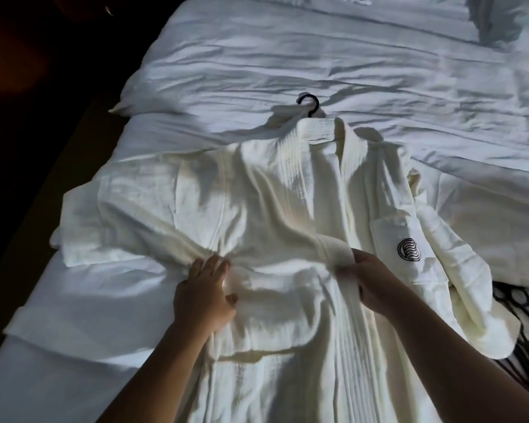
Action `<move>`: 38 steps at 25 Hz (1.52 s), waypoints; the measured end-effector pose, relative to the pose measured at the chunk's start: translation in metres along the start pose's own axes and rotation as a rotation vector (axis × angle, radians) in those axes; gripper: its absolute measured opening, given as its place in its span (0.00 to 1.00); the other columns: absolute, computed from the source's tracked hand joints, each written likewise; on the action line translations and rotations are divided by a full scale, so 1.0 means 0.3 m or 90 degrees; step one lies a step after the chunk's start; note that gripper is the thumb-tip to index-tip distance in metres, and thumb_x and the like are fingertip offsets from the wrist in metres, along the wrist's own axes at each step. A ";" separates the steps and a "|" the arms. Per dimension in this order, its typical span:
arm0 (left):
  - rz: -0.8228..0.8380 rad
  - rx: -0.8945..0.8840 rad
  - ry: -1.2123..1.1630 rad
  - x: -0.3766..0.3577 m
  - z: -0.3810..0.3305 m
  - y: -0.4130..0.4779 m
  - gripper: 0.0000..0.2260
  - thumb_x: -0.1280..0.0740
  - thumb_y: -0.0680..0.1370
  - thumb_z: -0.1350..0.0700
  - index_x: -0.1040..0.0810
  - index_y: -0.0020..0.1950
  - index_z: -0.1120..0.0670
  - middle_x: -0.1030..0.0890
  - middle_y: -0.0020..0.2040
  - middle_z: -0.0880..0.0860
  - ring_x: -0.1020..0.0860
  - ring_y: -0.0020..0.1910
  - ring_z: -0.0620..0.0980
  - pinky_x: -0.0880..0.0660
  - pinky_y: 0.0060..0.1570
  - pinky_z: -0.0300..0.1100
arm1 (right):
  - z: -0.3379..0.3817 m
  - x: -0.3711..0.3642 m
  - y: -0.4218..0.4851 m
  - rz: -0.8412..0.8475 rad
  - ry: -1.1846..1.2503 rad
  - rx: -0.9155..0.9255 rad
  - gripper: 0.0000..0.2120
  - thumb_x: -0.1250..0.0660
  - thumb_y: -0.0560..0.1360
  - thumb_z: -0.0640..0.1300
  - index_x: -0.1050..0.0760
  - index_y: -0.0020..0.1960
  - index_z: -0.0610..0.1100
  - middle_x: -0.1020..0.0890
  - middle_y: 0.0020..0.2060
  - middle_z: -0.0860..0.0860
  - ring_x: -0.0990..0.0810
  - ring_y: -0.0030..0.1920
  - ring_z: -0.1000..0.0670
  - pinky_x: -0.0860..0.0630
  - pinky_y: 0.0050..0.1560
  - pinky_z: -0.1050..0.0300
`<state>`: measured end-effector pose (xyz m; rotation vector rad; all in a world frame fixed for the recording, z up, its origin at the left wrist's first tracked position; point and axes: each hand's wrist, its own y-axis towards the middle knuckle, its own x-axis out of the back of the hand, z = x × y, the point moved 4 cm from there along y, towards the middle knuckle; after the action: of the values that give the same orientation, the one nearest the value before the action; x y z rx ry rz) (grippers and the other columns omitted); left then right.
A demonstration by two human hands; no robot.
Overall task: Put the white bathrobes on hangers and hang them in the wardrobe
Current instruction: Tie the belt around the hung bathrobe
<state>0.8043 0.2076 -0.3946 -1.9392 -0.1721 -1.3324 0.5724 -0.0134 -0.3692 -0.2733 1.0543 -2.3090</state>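
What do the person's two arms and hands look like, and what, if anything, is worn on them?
Both forearms are bare as far as the picture's lower edge, with no sleeve in view. The left hand and right hand wear no gloves. No watch, bracelet or ring shows on either, though the light is dim.

Pretty dim; patchy light's falling on the bathrobe [272, 209] and bedding [348, 71], left side's sinking into black, everything's looking soft.
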 end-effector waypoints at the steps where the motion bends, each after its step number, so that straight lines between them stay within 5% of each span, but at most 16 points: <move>1: 0.006 0.002 0.019 0.021 -0.009 0.006 0.30 0.35 0.76 0.41 0.38 0.78 0.42 0.39 0.80 0.44 0.41 0.79 0.53 0.29 0.67 0.52 | 0.026 -0.014 0.019 0.043 0.047 -0.012 0.22 0.38 0.66 0.27 0.19 0.58 0.33 0.17 0.49 0.31 0.16 0.45 0.37 0.18 0.47 0.47; 4: -0.048 0.021 0.061 0.136 -0.023 0.072 0.18 0.39 0.74 0.43 0.23 0.62 0.44 0.19 0.61 0.45 0.22 0.63 0.51 0.27 0.59 0.49 | 0.096 -0.064 0.091 0.145 0.011 -0.041 0.10 0.37 0.79 0.34 0.17 0.52 0.38 0.13 0.44 0.47 0.14 0.43 0.51 0.18 0.49 0.57; 6: -0.150 -0.011 -0.066 0.215 -0.032 0.164 0.12 0.38 0.76 0.46 0.19 0.55 0.46 0.15 0.52 0.45 0.18 0.55 0.50 0.25 0.56 0.47 | 0.105 -0.087 0.148 0.152 -0.072 -0.126 0.17 0.24 0.75 0.48 0.17 0.58 0.37 0.14 0.53 0.45 0.16 0.54 0.45 0.23 0.65 0.42; 7: -0.224 -0.033 -0.144 0.261 -0.034 0.213 0.11 0.37 0.77 0.47 0.18 0.54 0.46 0.15 0.51 0.45 0.18 0.53 0.51 0.23 0.54 0.47 | 0.127 -0.105 0.174 0.141 -0.079 -0.105 0.17 0.23 0.74 0.45 0.17 0.58 0.36 0.16 0.54 0.40 0.18 0.54 0.41 0.24 0.66 0.35; 8: -0.310 -0.055 -0.192 0.304 -0.030 0.275 0.11 0.37 0.76 0.48 0.18 0.54 0.47 0.15 0.51 0.46 0.19 0.53 0.53 0.22 0.52 0.47 | 0.151 -0.117 0.226 0.122 -0.045 -0.039 0.11 0.28 0.75 0.36 0.17 0.57 0.35 0.16 0.53 0.35 0.17 0.51 0.38 0.21 0.61 0.35; 10: -0.437 -0.084 -0.213 0.366 -0.008 0.443 0.15 0.37 0.76 0.47 0.18 0.58 0.50 0.17 0.55 0.49 0.21 0.55 0.56 0.22 0.54 0.50 | 0.195 -0.123 0.291 0.061 0.031 0.055 0.20 0.43 0.70 0.23 0.19 0.55 0.32 0.18 0.45 0.32 0.17 0.40 0.37 0.18 0.43 0.45; 12: -0.457 -0.098 -0.197 0.386 0.028 0.615 0.21 0.38 0.76 0.44 0.20 0.63 0.54 0.18 0.59 0.54 0.22 0.60 0.59 0.24 0.59 0.51 | 0.228 -0.135 0.309 0.042 0.089 0.068 0.18 0.46 0.69 0.25 0.20 0.51 0.32 0.19 0.38 0.36 0.19 0.33 0.40 0.20 0.34 0.53; 14: -0.471 -0.117 -0.220 0.348 0.086 0.753 0.26 0.39 0.76 0.43 0.24 0.69 0.57 0.20 0.64 0.58 0.24 0.64 0.61 0.28 0.66 0.51 | 0.242 -0.156 0.358 0.082 0.116 0.036 0.12 0.38 0.73 0.33 0.16 0.46 0.33 0.17 0.38 0.37 0.18 0.36 0.40 0.20 0.42 0.49; 16: -0.523 -0.120 -0.235 0.280 0.135 0.808 0.28 0.39 0.78 0.44 0.28 0.73 0.59 0.23 0.69 0.60 0.25 0.68 0.60 0.30 0.71 0.53 | 0.258 -0.166 0.407 0.105 0.066 0.010 0.13 0.29 0.71 0.38 0.16 0.52 0.32 0.15 0.45 0.36 0.16 0.44 0.38 0.20 0.53 0.45; 19: -0.593 -0.128 -0.246 0.205 0.159 0.818 0.26 0.40 0.81 0.48 0.30 0.76 0.61 0.24 0.71 0.61 0.26 0.70 0.60 0.31 0.72 0.54 | 0.318 -0.157 0.472 0.080 0.045 0.133 0.17 0.31 0.65 0.33 0.18 0.53 0.31 0.16 0.46 0.33 0.16 0.42 0.37 0.17 0.46 0.44; 22: -0.613 -0.139 -0.245 0.215 0.157 0.828 0.24 0.42 0.82 0.50 0.28 0.74 0.62 0.22 0.69 0.61 0.24 0.68 0.61 0.29 0.70 0.54 | 0.364 -0.156 0.525 0.116 0.088 0.137 0.12 0.33 0.67 0.35 0.15 0.48 0.38 0.17 0.45 0.36 0.16 0.42 0.39 0.19 0.47 0.46; 25: -0.604 -0.137 -0.256 0.213 0.151 0.824 0.24 0.43 0.82 0.50 0.28 0.74 0.60 0.23 0.70 0.58 0.25 0.68 0.59 0.30 0.70 0.52 | 0.414 -0.187 0.589 0.130 0.007 0.069 0.10 0.31 0.75 0.38 0.16 0.55 0.36 0.15 0.49 0.37 0.16 0.48 0.38 0.19 0.53 0.46; 29: -0.595 -0.152 -0.284 0.219 0.145 0.827 0.22 0.45 0.83 0.51 0.29 0.75 0.58 0.24 0.71 0.55 0.26 0.69 0.57 0.31 0.71 0.51 | 0.517 -0.187 0.670 0.011 0.115 0.205 0.21 0.44 0.69 0.24 0.16 0.44 0.40 0.17 0.35 0.42 0.20 0.35 0.42 0.21 0.32 0.57; 33: -0.602 -0.145 -0.277 0.210 0.150 0.834 0.22 0.47 0.84 0.51 0.29 0.75 0.58 0.24 0.71 0.56 0.26 0.70 0.57 0.30 0.70 0.53 | 0.550 -0.235 0.678 0.056 0.055 0.124 0.06 0.31 0.76 0.37 0.17 0.47 0.36 0.14 0.41 0.40 0.14 0.39 0.43 0.18 0.40 0.56; 38: -0.606 -0.134 -0.269 0.211 0.149 0.835 0.22 0.47 0.84 0.52 0.29 0.76 0.57 0.24 0.71 0.55 0.26 0.70 0.56 0.30 0.71 0.51 | 0.634 -0.236 0.753 -0.197 -0.136 0.225 0.04 0.29 0.66 0.36 0.17 0.39 0.42 0.19 0.33 0.44 0.19 0.38 0.43 0.23 0.40 0.49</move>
<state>0.9911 0.0426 -0.4759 -2.4097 -1.3414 -1.4966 0.8024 -0.2081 -0.4067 -0.5576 0.5127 -2.6154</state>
